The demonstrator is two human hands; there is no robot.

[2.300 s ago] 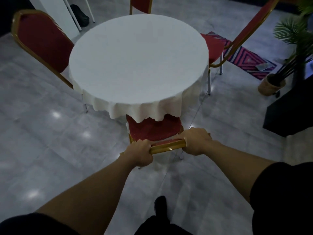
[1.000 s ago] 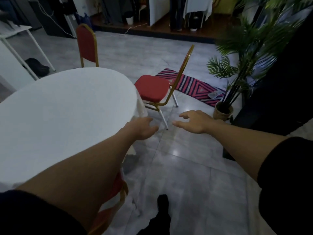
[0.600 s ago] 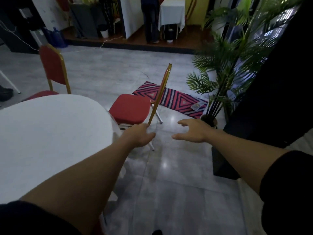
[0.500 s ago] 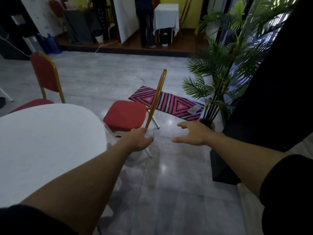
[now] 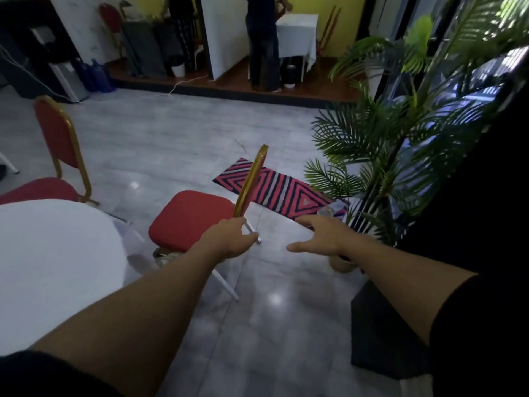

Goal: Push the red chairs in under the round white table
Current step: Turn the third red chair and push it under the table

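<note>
While our left hand (image 5: 229, 242) closes at the chair back (image 5: 252, 181), we keep our right hand (image 5: 323, 239) spread, empty. The worktop (image 5: 57, 253) lies at nine o'clock from the chair.

You are looking at a dim, bluish room. Daylight enters from the right through the palm plant (image 5: 400, 133), and the far yellow wall is brightest. Small glare spots sit on the glossy floor (image 5: 274, 298). The wide lens bends the edges, the corners darken, and the whole frame is soft with slight motion blur.
</note>
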